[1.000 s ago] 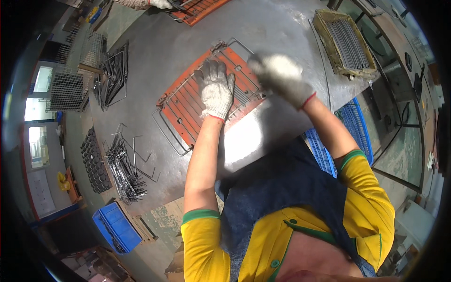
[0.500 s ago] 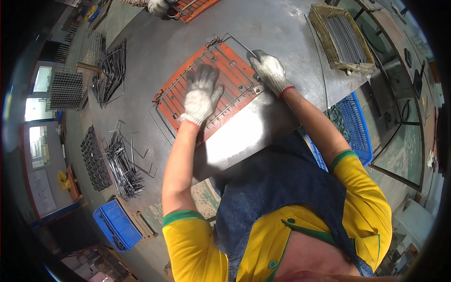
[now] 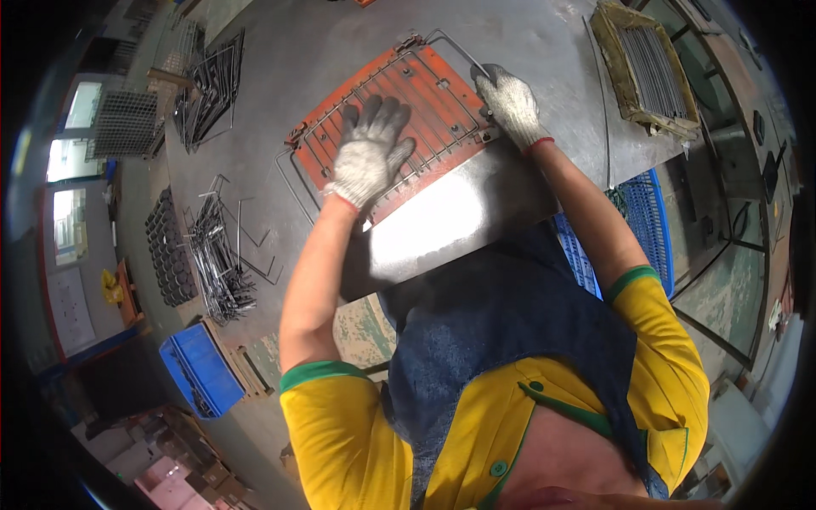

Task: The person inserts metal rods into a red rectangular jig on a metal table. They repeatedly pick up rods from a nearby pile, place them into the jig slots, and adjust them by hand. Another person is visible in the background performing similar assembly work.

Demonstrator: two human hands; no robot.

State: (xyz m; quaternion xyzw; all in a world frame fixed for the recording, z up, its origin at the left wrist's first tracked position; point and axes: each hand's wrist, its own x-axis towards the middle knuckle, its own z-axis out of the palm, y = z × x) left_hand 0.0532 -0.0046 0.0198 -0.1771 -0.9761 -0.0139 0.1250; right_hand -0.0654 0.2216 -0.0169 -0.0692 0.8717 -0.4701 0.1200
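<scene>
An orange slotted plate (image 3: 450, 95) lies on the metal table, with a grid of thin metal rods (image 3: 418, 72) across it. My left hand (image 3: 371, 149), in a white glove with grey fingertips, rests flat on the rods with its fingers spread. At the plate's right edge my right hand (image 3: 512, 100), gloved alike, is closed around the end of a bent metal rod (image 3: 455, 49). That rod sticks out past the plate's far right corner. Another bent rod (image 3: 293, 189) juts out at the left end. Part of the rods lies hidden under my left hand.
Bent wire pieces (image 3: 217, 255) lie heaped at the table's left edge, with dark wire frames (image 3: 210, 89) farther back. A tray of straight rods (image 3: 650, 72) stands at the far right. Blue crates (image 3: 650, 225) (image 3: 200, 370) sit below the table on both sides.
The scene has shifted upward in view, and the other person's glove at the top has left it. My left hand's fingers are spread wider; my right hand stays at the rod.
</scene>
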